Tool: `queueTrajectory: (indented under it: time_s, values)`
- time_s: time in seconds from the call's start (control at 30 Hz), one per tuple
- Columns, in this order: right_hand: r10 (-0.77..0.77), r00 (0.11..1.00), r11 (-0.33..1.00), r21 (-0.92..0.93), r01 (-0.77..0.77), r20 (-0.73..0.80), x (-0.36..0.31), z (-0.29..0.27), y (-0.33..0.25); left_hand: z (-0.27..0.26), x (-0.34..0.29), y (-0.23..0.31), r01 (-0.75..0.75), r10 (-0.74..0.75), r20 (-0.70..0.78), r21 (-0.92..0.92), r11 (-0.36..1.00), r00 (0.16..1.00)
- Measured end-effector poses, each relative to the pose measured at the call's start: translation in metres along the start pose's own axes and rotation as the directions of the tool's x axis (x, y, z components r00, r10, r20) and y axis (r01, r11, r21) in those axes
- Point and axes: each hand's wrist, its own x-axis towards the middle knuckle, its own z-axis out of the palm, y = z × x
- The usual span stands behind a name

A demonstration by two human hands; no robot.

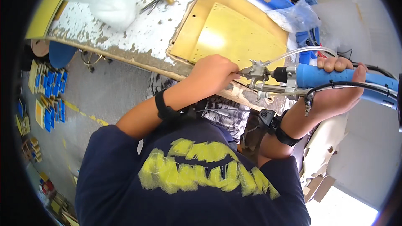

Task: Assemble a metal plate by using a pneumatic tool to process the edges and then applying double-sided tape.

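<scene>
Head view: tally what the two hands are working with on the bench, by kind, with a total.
Blue-handled power tool, gripped by the right hand: 1
Yellow panels on the worn white bench: 2, stacked
Clear tube running to the tool's metal head, which the left hand pinches: 1
Black cable along the handle: 1
Total: 5

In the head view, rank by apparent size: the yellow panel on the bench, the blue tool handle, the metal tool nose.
1. yellow panel
2. blue tool handle, though it sits nearer the camera, so true size is unsure
3. metal tool nose
</scene>
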Motion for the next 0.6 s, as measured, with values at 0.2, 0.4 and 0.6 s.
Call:
queueTrajectory:
  time_s: [0.2,0.4,0.6]
  values:
    - [-0.191,0.974,0.976,-0.129,0.175,-0.119,0.043,-0.067,-0.001,-0.001,-0.004,0.006,0.215,-0.22,0.042,-0.456,0.864,0.975]
    - [-0.179,0.981,0.975,-0.148,0.166,-0.075,0.018,-0.11,-0.048,0.02,-0.004,0.019,0.392,-0.237,0.388,-0.919,-0.031,0.891]
    - [-0.607,0.793,0.706,-0.421,0.57,0.055,-0.086,-0.157,-0.028,0.055,0.02,0.082,0.412,-0.154,0.436,-0.896,-0.164,0.887]
